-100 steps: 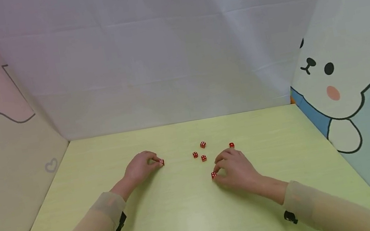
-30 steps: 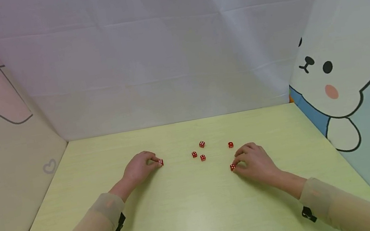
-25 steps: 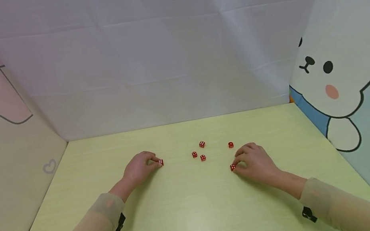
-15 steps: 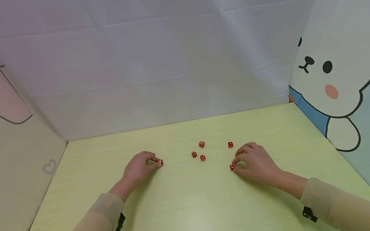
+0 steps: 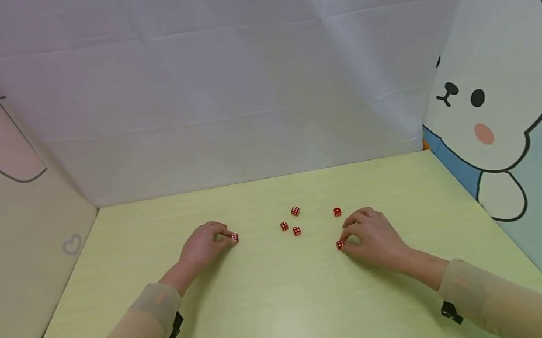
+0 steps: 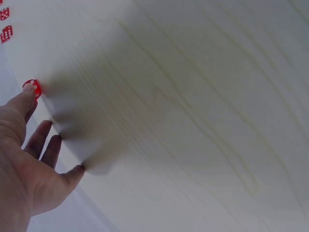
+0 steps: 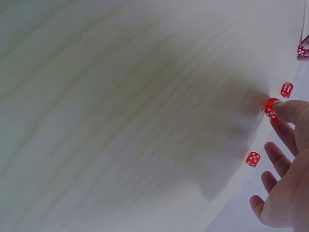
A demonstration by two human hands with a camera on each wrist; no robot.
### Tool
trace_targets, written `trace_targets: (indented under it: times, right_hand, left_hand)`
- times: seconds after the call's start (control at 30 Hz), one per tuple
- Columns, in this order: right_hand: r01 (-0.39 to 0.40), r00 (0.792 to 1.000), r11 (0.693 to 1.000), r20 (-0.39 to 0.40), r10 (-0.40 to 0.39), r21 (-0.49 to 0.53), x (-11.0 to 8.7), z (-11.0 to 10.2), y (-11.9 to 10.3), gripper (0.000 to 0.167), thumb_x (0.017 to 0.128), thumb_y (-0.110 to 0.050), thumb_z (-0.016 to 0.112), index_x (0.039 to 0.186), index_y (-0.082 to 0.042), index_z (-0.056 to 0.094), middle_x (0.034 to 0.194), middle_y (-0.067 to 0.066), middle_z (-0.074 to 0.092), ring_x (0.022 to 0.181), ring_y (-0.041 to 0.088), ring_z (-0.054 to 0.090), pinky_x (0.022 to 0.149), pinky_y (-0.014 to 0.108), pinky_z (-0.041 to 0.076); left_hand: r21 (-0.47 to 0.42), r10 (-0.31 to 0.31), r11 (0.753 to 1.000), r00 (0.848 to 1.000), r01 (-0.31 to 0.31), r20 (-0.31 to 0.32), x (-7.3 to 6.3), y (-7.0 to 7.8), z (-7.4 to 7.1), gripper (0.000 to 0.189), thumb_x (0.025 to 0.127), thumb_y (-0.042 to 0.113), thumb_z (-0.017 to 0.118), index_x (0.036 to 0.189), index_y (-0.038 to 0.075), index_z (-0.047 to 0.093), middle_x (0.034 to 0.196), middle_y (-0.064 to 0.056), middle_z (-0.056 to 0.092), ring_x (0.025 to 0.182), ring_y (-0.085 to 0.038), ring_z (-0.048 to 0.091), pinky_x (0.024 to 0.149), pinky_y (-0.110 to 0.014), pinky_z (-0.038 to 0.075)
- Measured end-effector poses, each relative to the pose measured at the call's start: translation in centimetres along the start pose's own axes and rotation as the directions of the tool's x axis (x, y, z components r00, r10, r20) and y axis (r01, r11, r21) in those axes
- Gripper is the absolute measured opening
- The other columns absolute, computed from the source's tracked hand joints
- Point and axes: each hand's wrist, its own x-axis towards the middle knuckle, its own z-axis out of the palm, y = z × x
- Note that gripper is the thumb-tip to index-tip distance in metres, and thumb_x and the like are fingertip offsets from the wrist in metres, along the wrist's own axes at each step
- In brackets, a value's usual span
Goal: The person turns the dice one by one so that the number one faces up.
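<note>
One red die [image 5: 235, 238] sits pinched in the fingers of the left hand [image 5: 203, 246], a second die [image 5: 340, 245] in those of the right hand [image 5: 373, 240]. Holding both seems the step in hand; the next move calls for a steady pinch. Three loose dice [image 5: 284, 226] lie on the surface [image 5: 269, 293] between both hands' fingers, a lone die [image 5: 337, 212] just beyond the right ones. No container shows.

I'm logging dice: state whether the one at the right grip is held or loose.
Held: in the right wrist view, the right grip pinches the red die between thumb and finger.
</note>
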Motion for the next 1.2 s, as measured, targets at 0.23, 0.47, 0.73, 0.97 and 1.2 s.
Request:
trace_targets:
  times: [0.23, 0.47, 0.73, 0.97, 1.2]
  right_hand:
    - [0.015, 1.000, 1.000, -0.005, -0.016, -0.017, 0.14, -0.05, -0.13, 0.007, 0.082, -0.025, 0.085, 0.082, -0.024, 0.078, 0.106, -0.001, 0.069, 0.114, 0.030, 0.054, 0.096, 0.057, 0.045]
    - [0.022, 1.000, 0.999, -0.001, -0.022, -0.032, 0.20, -0.08, -0.15, 0.006, 0.082, -0.025, 0.084, 0.082, -0.025, 0.077, 0.108, -0.001, 0.068, 0.115, 0.030, 0.054, 0.099, 0.058, 0.044]
    - [0.062, 0.998, 0.992, 0.015, -0.061, -0.105, 0.50, -0.42, -0.42, 0.007, 0.082, -0.026, 0.084, 0.084, -0.021, 0.080, 0.106, 0.001, 0.069, 0.116, 0.032, 0.055, 0.101, 0.058, 0.043]
    - [0.097, 0.995, 0.983, 0.025, -0.095, -0.155, 0.79, -0.38, -0.52, 0.009, 0.082, -0.026, 0.084, 0.085, -0.019, 0.080, 0.107, 0.001, 0.069, 0.118, 0.032, 0.055, 0.104, 0.056, 0.042]
    - [0.056, 0.998, 0.994, 0.012, -0.055, -0.097, 0.54, -0.02, -0.40, 0.007, 0.082, -0.024, 0.084, 0.084, -0.020, 0.078, 0.109, 0.002, 0.070, 0.117, 0.033, 0.055, 0.101, 0.057, 0.044]
  left_hand:
    - [0.002, -0.004, 1.000, 1.000, 0.004, 0.000, 0.04, -0.01, 0.04, 0.011, 0.095, 0.029, 0.075, 0.098, 0.017, 0.076, 0.131, -0.014, 0.066, 0.127, -0.038, 0.057, 0.106, -0.054, 0.046]
    - [-0.006, -0.001, 1.000, 1.000, 0.001, -0.002, 0.10, -0.14, 0.02, 0.010, 0.095, 0.028, 0.075, 0.098, 0.018, 0.076, 0.134, -0.015, 0.065, 0.128, -0.039, 0.056, 0.107, -0.055, 0.045]
    - [-0.007, 0.006, 1.000, 1.000, -0.006, -0.003, 0.13, -0.18, 0.05, 0.012, 0.096, 0.028, 0.075, 0.099, 0.017, 0.077, 0.131, -0.014, 0.065, 0.126, -0.039, 0.057, 0.105, -0.055, 0.046]
    - [-0.005, -0.001, 1.000, 1.000, 0.001, 0.004, 0.11, -0.10, -0.03, 0.015, 0.096, 0.028, 0.074, 0.104, 0.014, 0.077, 0.132, -0.015, 0.065, 0.126, -0.039, 0.057, 0.105, -0.055, 0.046]
    - [-0.006, -0.004, 1.000, 1.000, 0.004, 0.006, 0.07, -0.08, 0.04, 0.012, 0.096, 0.027, 0.075, 0.099, 0.016, 0.076, 0.133, -0.016, 0.065, 0.127, -0.039, 0.056, 0.107, -0.055, 0.045]
